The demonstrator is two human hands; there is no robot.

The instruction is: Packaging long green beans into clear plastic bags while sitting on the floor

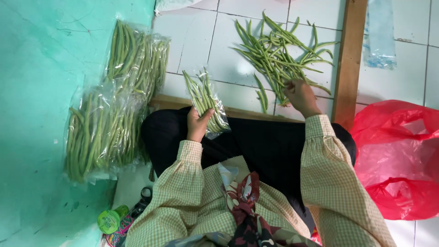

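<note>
Beans lie ahead of you in the head view: your left hand (197, 124) grips a clear bag of green beans (206, 101), its long axis pointing away and slightly left. Your right hand (301, 96), fingers curled, pinches into the loose bean pile (279, 52) on the tiled floor (228, 32), nearer that hand.

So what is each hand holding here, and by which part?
The left hand grips a clear bag of green beans near its lower end. The right hand fingers reach into the loose bean pile; a firm hold cannot be told.
</note>
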